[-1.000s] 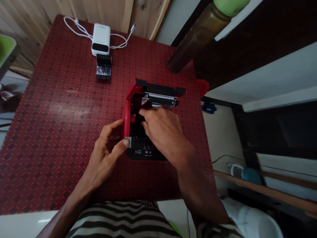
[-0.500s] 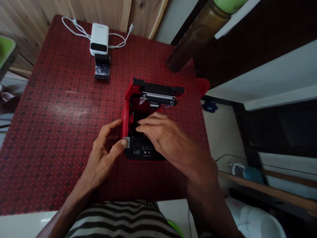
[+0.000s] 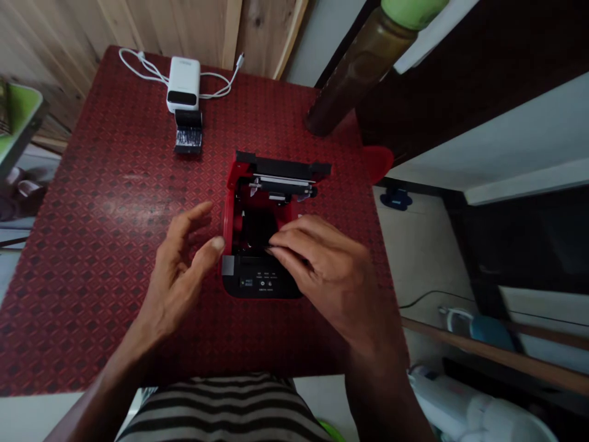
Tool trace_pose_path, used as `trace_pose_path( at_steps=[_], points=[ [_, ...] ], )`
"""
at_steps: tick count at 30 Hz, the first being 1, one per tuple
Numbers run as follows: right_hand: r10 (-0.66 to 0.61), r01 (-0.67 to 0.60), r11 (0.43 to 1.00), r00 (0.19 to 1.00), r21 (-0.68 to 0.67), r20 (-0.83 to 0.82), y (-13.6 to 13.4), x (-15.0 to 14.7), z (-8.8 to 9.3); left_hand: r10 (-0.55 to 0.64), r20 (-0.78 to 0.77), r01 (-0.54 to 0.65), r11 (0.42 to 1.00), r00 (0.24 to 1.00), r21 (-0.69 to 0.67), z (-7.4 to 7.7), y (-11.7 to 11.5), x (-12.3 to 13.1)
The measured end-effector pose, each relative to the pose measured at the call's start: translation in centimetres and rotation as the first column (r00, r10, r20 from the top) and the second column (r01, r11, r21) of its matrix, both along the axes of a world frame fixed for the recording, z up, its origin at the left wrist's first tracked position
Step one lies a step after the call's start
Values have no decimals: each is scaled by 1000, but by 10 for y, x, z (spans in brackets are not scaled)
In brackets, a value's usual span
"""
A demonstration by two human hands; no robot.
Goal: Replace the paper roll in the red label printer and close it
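A small red and black printer [image 3: 264, 285] stands on the patterned red table with its lid [image 3: 285, 167] raised. Inside its open compartment lies something black, perhaps a roll. My right hand [image 3: 322, 264] reaches over the compartment's front right edge, thumb and fingers pinched together at the black contents; what they grip is too dark to make out. Just left of the printer, my left hand [image 3: 186, 258] hovers with thumb and fingers apart, holding nothing. A grey patch [image 3: 227, 265] shows on the printer's front left corner.
A white power bank [image 3: 183, 83] with a white cable [image 3: 218, 92] lies at the back left. Against it sits a small black roll with a black-and-white strip [image 3: 188, 132]. A tall brown bottle [image 3: 356, 73] with a green cap stands at the back right corner.
My left hand has let go of the printer's left front corner and moved left. My right hand has shifted toward the compartment's front right, its fingers now pinched.
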State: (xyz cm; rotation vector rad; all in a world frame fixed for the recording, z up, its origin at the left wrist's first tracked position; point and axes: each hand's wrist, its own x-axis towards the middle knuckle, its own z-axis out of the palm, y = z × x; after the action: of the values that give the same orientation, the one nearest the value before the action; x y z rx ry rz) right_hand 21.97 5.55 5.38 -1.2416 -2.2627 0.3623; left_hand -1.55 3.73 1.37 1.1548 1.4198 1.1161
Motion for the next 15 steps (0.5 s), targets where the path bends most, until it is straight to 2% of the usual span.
trace_pose_path(
  at_steps=[4, 7, 11, 15],
  points=[
    [-38, 42, 997, 998, 64, -58, -17, -4, -6, -16, -137, 54, 959, 990, 277, 23, 37, 6],
    [-58, 61, 996, 998, 69, -34, -27, -6, -6, -86, -112, 118, 941, 990, 317, 37, 59, 16],
    [-85, 83, 992, 996, 91, 9, -37, -5, -4, -73, -104, 103, 938, 992, 332, 41, 63, 25],
    [-127, 101, 966, 987, 238, 99, -44, -10, -5, -64, -109, 97, 935, 992, 341, 35, 53, 22]
  ],
)
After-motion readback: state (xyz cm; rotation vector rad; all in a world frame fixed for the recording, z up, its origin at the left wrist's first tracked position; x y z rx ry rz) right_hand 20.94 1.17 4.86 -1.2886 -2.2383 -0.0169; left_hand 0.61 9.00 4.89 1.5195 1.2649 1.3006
